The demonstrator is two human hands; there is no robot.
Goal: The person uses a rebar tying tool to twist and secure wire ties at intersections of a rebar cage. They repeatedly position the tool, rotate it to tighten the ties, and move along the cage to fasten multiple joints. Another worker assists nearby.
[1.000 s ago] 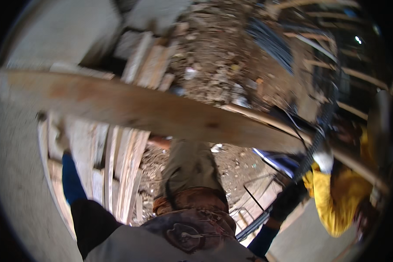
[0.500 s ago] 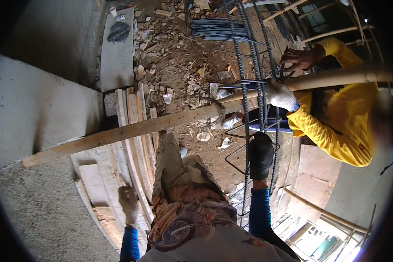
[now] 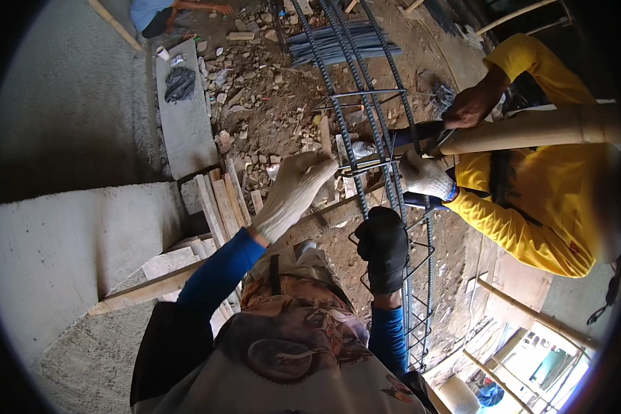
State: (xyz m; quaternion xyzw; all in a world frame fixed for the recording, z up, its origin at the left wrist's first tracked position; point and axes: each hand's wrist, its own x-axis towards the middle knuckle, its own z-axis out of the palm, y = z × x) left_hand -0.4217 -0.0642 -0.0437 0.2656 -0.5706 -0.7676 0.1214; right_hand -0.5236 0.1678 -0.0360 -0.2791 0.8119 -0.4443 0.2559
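Note:
A long cage of ribbed steel rebar with thin square stirrups runs from far to near in front of me. My left hand, in a whitish knit glove, has its fingers closed at the left corner of a stirrup. Nearer to me, my right hand in a black glove is wrapped round a long bar of the cage; its fingertips are hidden. Across the cage, a co-worker's gloved hand grips the same area. The co-worker's bare hand holds a thin dark tool, partly hidden.
A wooden beam crosses under the cage, and a thick bamboo pole lies at right by the co-worker in yellow. Rubble covers the floor. Planks lean beside the concrete wall. Another person is at far left.
My left hand has risen from beside the planks to the cage's stirrup. My right hand stays on the cage. The co-worker's bare hand has come down toward the cage. The view has shifted.

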